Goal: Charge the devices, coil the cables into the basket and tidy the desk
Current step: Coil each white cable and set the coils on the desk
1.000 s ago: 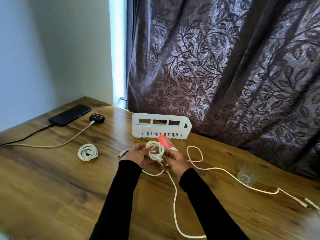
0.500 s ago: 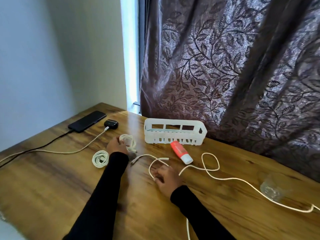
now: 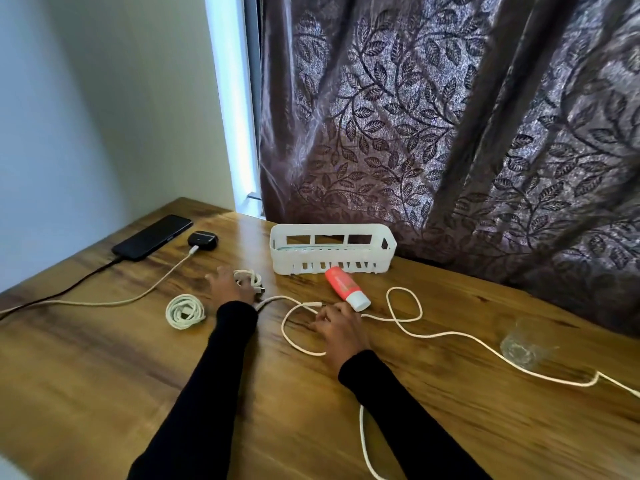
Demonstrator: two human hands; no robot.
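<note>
White plastic, the basket (image 3: pixel 332 249) is standing at the back of the wooden desk (image 3: pixel 104 368), and no cable is showing inside it. In front of the basket and to its left, the left hand (image 3: pixel 230 287) is lying with spread fingers on a small coiled cable (image 3: pixel 250 278); I cannot tell if it is gripping it. In front of the basket, the right hand (image 3: pixel 341 329) is resting flat, fingers apart, on the long loose cable (image 3: pixel 408 318), near its plug.

The risk, I think, is the long cable: it is running to the right just beside a glass (image 3: pixel 524 342), so a quick pull could drag against the glass and tip it. The loops could also tangle.

An orange tube (image 3: pixel 346 287) is lying just in front of the basket, touching it, partly in the way. Further left of the basket, another coiled cable (image 3: pixel 185 310) is waiting, and a phone (image 3: pixel 152 236) and an earbud case (image 3: pixel 203 240) are plugged in.
</note>
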